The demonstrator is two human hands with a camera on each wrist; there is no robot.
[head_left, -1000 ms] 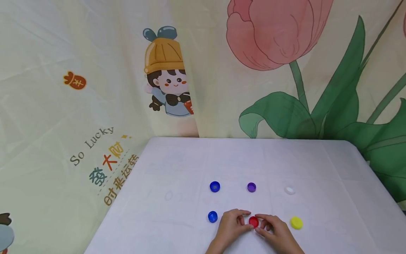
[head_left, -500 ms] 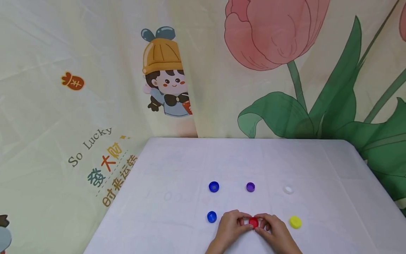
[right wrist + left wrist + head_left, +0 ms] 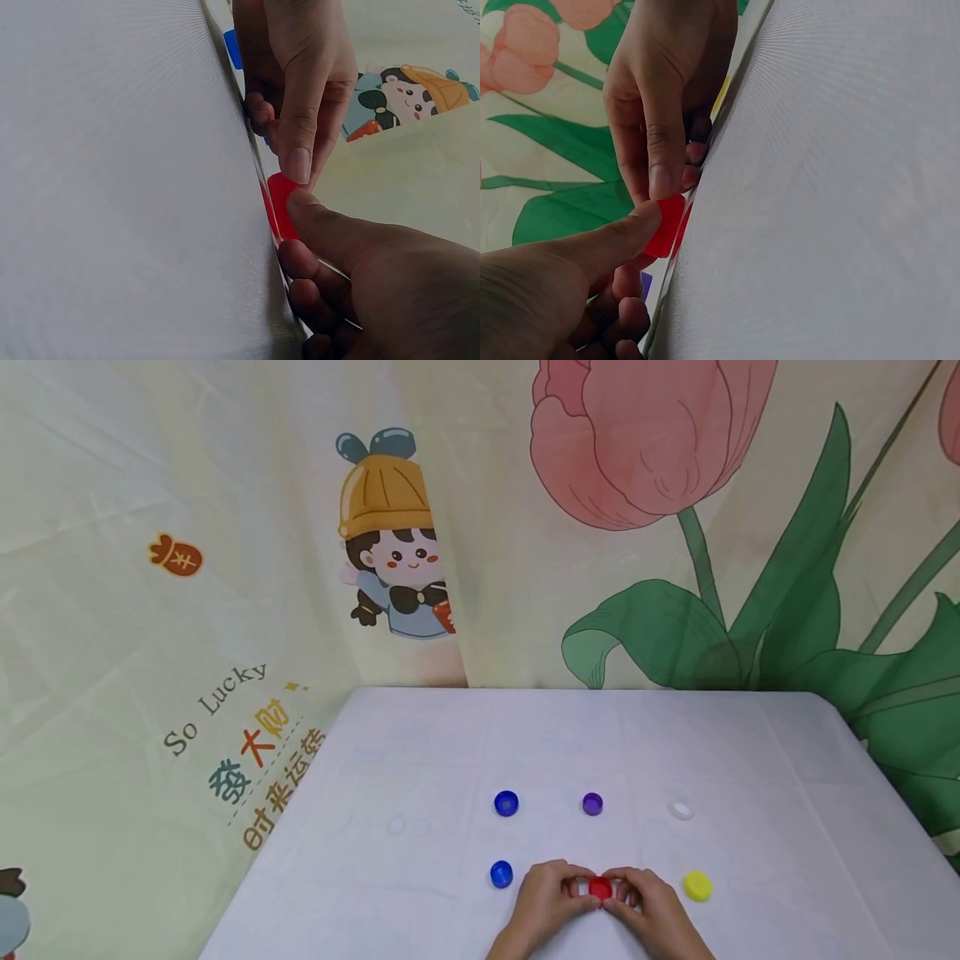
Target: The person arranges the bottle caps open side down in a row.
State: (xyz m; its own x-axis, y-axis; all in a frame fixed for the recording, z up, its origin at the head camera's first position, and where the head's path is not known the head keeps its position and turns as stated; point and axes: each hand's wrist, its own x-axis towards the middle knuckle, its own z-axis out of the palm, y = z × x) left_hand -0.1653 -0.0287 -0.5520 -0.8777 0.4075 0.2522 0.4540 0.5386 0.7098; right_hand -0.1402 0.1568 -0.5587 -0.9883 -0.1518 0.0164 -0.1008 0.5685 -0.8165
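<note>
A red bottle cap (image 3: pixel 600 888) is held between my two hands, its hollow side facing up in the head view. My left hand (image 3: pixel 549 897) grips it from the left with thumb and index finger. From the right, the thumb and index finger of my right hand (image 3: pixel 651 902) hold its other side. Both thumbs are at the near rim, and the index fingertips meet behind the cap. In the left wrist view the red cap (image 3: pixel 667 226) shows its side wall next to the thumbs. The right wrist view shows the same cap (image 3: pixel 282 201) close over the white tabletop.
A blue cap (image 3: pixel 502 874) lies left of my hands, a yellow cap (image 3: pixel 697 886) to their right. Farther back stand a wider blue cap (image 3: pixel 506 803), a purple cap (image 3: pixel 592 804) and a white cap (image 3: pixel 681 809). A printed cloth (image 3: pixel 510 527) hangs behind the white table (image 3: pixel 420 735).
The fingers have drawn in around the red cap: the left index finger has come right to it, and the gap between the two index fingertips has narrowed. The other caps stay put.
</note>
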